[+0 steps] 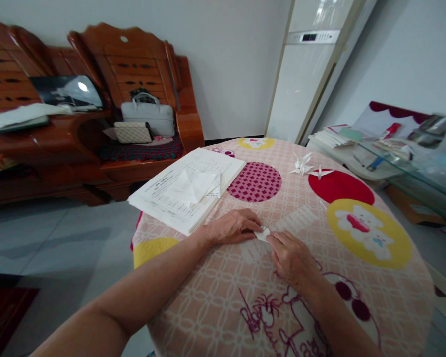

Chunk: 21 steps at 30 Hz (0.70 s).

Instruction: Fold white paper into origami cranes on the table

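So there's a small white paper [263,233] pinched between both hands, lying flat on the worktop [223,282], a bit toward the near side of the middle. It's tiny, and most of it is hidden under the fingertips, so I can't tell what shape it's folded into.

The left hand [232,227] comes in from the left and lies low on the cloth, its fingers [253,221] closed narrow on the paper's left edge. The right hand [292,255] meets it from the near right, fingers [277,239] curled tight on the other edge. The two hands almost touch over the paper.

The worktop is round, covered in a pink checked cloth with big dots and teddy bear prints. Further back and to the left sits a stack of printed sheets [178,203], hanging slightly over the edge, with a creased loose sheet [193,187] on top. At the far side, well apart from the hands, are two paper cranes [302,166] just beside the red dot.

Beyond that, there's a wooden bench [134,64] on the left with a grey handbag [148,116] and a quilted pouch [133,132] on the seat. A tall white air conditioner [305,74] stands in the corner, and a glass table [412,158] with clutter is off to the right.
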Available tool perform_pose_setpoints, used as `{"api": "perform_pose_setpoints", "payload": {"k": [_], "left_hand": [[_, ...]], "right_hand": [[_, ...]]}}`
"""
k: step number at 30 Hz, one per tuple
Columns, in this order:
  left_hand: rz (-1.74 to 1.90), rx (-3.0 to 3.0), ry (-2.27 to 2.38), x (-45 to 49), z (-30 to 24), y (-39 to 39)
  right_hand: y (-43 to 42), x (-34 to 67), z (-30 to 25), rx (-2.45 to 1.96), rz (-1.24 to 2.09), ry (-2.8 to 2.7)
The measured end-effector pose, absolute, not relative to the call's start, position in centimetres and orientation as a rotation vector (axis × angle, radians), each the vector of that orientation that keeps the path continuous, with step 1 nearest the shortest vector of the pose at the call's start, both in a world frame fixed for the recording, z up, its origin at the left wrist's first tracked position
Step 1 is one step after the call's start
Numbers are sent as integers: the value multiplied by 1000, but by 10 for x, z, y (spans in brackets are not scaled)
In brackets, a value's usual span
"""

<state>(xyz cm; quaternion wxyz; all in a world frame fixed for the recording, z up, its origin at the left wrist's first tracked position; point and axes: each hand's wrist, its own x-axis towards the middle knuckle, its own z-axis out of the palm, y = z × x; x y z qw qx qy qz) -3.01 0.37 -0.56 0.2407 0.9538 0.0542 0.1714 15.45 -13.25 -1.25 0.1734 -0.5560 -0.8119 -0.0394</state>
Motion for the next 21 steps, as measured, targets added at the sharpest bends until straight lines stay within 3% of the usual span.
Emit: {"api": "perform_pose_setpoints", "payload": {"k": [6,14,21], "left_hand": [[557,2486,296,-28,-7,3],[355,1814,736,-28,-7,4],[350,2005,929,-24,-4,-3]], "right_hand": [[-130,163,-12,-1535,76,-1989],[-126,173,-13,-1655,975,-1130],[-123,172,-13,-1835,587,-1434]]}}
